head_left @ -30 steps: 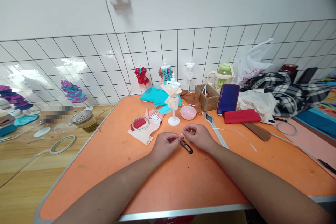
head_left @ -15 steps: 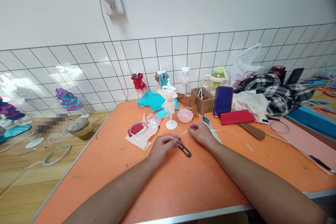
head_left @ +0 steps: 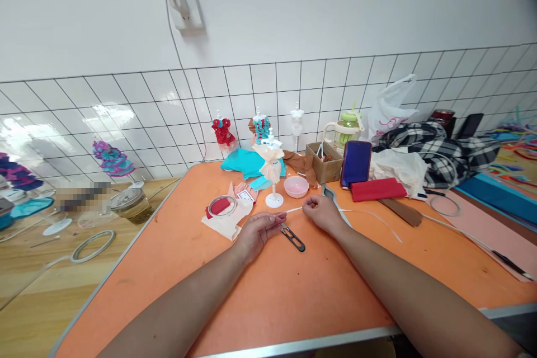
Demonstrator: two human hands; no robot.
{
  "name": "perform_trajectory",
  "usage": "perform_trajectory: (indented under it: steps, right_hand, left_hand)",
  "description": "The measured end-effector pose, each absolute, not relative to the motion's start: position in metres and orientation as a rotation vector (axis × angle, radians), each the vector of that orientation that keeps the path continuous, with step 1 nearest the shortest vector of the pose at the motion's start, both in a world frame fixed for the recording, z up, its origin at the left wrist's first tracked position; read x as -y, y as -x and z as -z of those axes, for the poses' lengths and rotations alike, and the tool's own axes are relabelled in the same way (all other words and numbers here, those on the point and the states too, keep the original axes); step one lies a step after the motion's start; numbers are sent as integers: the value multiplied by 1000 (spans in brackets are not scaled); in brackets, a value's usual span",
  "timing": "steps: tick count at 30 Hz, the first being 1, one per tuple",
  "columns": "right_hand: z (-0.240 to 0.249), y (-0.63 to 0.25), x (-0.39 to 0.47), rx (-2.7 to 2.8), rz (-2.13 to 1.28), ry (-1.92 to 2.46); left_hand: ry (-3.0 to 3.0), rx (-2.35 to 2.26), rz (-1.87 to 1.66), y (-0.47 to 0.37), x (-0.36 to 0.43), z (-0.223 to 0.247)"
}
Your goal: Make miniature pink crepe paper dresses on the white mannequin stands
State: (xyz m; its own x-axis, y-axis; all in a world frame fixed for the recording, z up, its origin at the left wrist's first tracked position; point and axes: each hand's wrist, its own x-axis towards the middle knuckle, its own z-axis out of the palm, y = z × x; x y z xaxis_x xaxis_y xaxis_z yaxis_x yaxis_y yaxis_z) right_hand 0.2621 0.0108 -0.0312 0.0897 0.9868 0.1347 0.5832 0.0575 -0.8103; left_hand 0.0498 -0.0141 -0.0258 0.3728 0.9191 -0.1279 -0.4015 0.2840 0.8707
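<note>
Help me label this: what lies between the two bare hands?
In the head view, a thin whitish strip runs between the left hand and right hand.

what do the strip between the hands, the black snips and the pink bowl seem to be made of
Strip: perhaps ribbon or plastic, thin and pale; finish unclear.
Black snips: probably matte plastic or coated metal, from the dark, even frame.
Pink bowl: likely smooth plastic, from its pale, slightly translucent wall.
</note>
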Motion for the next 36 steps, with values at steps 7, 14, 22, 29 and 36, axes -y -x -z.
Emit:
perform_trajectory:
  steps: [7, 14, 22, 29, 36]
  right_hand:
    - [35, -269, -16, 1555, -642, 1618]
    - [19, -275, -18, 1458, -489, 1519]
    - [-57, -326, -63, 1282, 143, 1668]
    - [-48, -339, -90, 1470, 217, 1906]
    - [-41, -349, -88, 1595, 215, 2005]
  left_hand:
    - [-848, -692, -989, -50, 15, 24]
    - [-835, -690, -1017, -48, 12, 27]
    - [-851, -667, -1004, -45, 9, 30]
    - [-867, -678, -998, -43, 10, 28]
    - [-889, -674, -980, -44, 13, 26]
